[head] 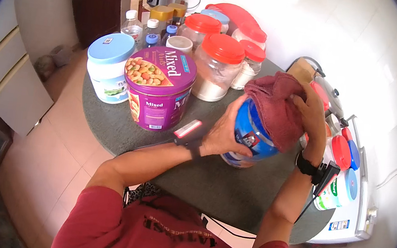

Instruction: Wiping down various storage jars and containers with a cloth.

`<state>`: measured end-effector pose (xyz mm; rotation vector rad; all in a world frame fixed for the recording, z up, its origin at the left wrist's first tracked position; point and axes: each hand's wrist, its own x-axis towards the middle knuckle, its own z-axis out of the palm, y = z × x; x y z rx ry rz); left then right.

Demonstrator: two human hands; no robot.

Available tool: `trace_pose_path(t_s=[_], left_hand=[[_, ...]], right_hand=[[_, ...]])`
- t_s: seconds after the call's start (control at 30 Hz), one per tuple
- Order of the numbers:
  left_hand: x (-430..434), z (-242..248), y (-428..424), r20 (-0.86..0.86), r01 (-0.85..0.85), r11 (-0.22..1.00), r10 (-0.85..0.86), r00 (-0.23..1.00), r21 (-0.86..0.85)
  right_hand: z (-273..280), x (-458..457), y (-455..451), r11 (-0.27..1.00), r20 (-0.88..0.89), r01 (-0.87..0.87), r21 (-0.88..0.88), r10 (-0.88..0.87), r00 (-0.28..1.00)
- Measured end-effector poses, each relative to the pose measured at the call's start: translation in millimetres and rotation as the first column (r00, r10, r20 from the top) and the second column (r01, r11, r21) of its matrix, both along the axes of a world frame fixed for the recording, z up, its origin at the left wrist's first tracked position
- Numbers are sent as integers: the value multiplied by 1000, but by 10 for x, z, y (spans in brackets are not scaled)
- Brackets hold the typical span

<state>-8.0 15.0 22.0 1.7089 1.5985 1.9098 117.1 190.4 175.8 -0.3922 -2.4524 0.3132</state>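
Observation:
My left hand grips a blue plastic jar around its left side, thumb across the front label. The jar stands tilted over the dark round table. Over its top and right side lies a dark red cloth, which my right hand presses and holds from above and behind. The cloth hides most of the jar's top, so I cannot tell if a lid is on it. Left of my left hand stands a purple mixed nuts tin, and behind it a clear jar with a red lid holding white powder.
A white tub with a light blue lid is at the left of the table. Bottles and more red-lidded jars crowd the back. Several lidded containers and a pan lid are at the right, near a white appliance.

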Motion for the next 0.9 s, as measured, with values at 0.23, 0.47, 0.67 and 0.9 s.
trace_pose_path(t_s=[0.23, 0.47, 0.67, 0.9], left_hand=[[-202, -10, -68, 37, 139, 990, -139, 990, -24], [-204, -84, -9, 77, 187, 982, -189, 979, 25], [-202, -79, 27, 146, 285, 955, -294, 945, 80], [-178, -51, 2, 213, 290, 950, -308, 927, 113]], right_hand=[[-245, -51, 175, 761, -140, -220, -610, 169, 975], [-982, -40, 280, 662, -368, -425, -618, 234, 900], [-1364, -114, 173, 201, -518, -521, -830, 68, 853], [-1148, -256, 208, 152, -546, -546, -824, 45, 836]])
